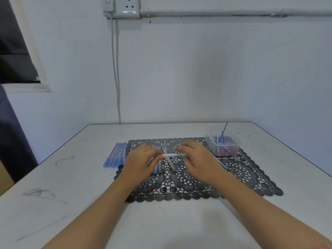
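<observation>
Pinching clear pen barrel [173, 155] level, left hand [142, 159] & right hand [196, 159] fingers clamped on its ends, prob. for assembly.

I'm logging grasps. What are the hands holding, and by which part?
One clear pen tube, held level over the black mat: the left hand pinches its left end, the right hand pinches its right end.
</observation>
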Motion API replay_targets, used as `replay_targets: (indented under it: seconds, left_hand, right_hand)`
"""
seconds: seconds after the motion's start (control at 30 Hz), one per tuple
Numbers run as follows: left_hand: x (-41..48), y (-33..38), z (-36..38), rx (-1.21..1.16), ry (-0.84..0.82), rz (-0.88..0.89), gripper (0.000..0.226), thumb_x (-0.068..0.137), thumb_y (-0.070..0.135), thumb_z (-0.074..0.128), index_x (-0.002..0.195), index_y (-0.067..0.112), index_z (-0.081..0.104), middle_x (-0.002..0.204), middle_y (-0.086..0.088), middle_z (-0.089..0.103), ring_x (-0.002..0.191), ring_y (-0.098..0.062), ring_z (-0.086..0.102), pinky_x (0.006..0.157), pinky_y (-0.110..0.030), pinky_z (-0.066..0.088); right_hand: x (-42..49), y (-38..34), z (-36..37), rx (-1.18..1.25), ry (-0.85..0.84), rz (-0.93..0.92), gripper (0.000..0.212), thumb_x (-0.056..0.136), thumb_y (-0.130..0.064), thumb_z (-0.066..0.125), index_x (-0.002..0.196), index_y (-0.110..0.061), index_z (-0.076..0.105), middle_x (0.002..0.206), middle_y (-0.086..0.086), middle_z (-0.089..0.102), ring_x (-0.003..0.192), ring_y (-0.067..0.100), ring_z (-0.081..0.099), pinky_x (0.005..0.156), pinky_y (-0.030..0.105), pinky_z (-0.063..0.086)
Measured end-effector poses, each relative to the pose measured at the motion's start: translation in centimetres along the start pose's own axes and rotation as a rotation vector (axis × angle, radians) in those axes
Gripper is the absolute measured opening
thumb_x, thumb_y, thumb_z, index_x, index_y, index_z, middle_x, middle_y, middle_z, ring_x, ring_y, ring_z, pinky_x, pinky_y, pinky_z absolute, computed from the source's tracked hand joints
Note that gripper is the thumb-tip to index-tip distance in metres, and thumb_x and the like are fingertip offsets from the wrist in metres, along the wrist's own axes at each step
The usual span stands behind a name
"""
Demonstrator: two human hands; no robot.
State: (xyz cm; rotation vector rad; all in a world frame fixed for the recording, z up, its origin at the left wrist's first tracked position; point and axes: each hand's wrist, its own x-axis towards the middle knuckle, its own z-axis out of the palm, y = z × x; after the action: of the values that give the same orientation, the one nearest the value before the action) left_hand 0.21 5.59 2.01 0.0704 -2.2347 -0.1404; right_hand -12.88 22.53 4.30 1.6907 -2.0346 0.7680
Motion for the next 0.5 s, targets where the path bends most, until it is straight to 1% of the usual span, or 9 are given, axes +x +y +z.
replay_targets:
  seconds: [0.1,0.17,0.3,0.43,0.47,0.5]
  left_hand:
    - [0.0,0.1,0.0,0.007,-0.005,-0.013,0.032,0.088,0.042,0.047,0.087,0.021,0.071,0.074,0.013,0.065,0.070,0.001,0.046,0.059,-0.010,0.034]
    - [0.0,0.0,0.0,-0.002,-0.012,-0.016,0.033,0.088,0.043,0.047,0.087,0.020,0.071,0.074,0.013,0.065,0.070,0.001,0.046,0.059,-0.010,0.033]
    - [0.0,0.1,-0.1,-0.004,-0.021,-0.010,0.032,0.087,0.043,0.048,0.086,0.021,0.071,0.073,0.013,0.064,0.068,-0.001,0.047,0.058,-0.006,0.030]
    - [0.0,0.0,0.1,-0.005,-0.032,-0.021,0.034,0.087,0.043,0.047,0.088,0.021,0.072,0.075,0.013,0.065,0.069,-0.002,0.049,0.056,-0.014,0.041]
    - [-0.1,-0.1,0.1,-0.006,-0.032,-0.028,0.034,0.087,0.043,0.046,0.088,0.020,0.072,0.076,0.012,0.066,0.070,-0.002,0.049,0.056,-0.015,0.042]
    - [-0.1,-0.1,0.0,-0.004,-0.031,-0.035,0.035,0.087,0.043,0.046,0.088,0.020,0.072,0.076,0.012,0.066,0.070,-0.001,0.049,0.057,-0.013,0.041]
  right_hand:
    - [0.0,0.0,0.5,-0.017,-0.014,-0.088,0.036,0.076,-0.004,0.050,0.108,-0.009,0.067,0.100,0.006,0.066,0.087,0.022,0.062,0.080,0.037,0.052]
    - [0.0,0.2,0.8,-0.026,-0.022,-0.110,0.032,0.079,-0.004,0.054,0.107,-0.009,0.067,0.099,0.006,0.067,0.085,0.022,0.062,0.077,0.040,0.053]
    - [0.0,0.4,0.7,0.014,0.005,-0.105,0.022,0.083,-0.007,0.060,0.103,-0.007,0.069,0.087,0.006,0.066,0.075,0.021,0.061,0.072,0.036,0.052]
    - [0.1,0.8,0.4,-0.032,0.032,-0.105,0.018,0.080,-0.009,0.067,0.097,-0.009,0.072,0.080,0.004,0.067,0.068,0.020,0.060,0.067,0.032,0.048]
    - [0.2,1.0,0.3,-0.047,0.040,-0.104,0.018,0.077,-0.007,0.069,0.094,-0.010,0.073,0.078,0.003,0.067,0.066,0.020,0.060,0.066,0.031,0.046]
    - [0.2,1.2,0.1,-0.059,0.046,-0.095,0.018,0.075,-0.005,0.071,0.092,-0.011,0.074,0.076,0.003,0.067,0.065,0.020,0.061,0.065,0.030,0.047]
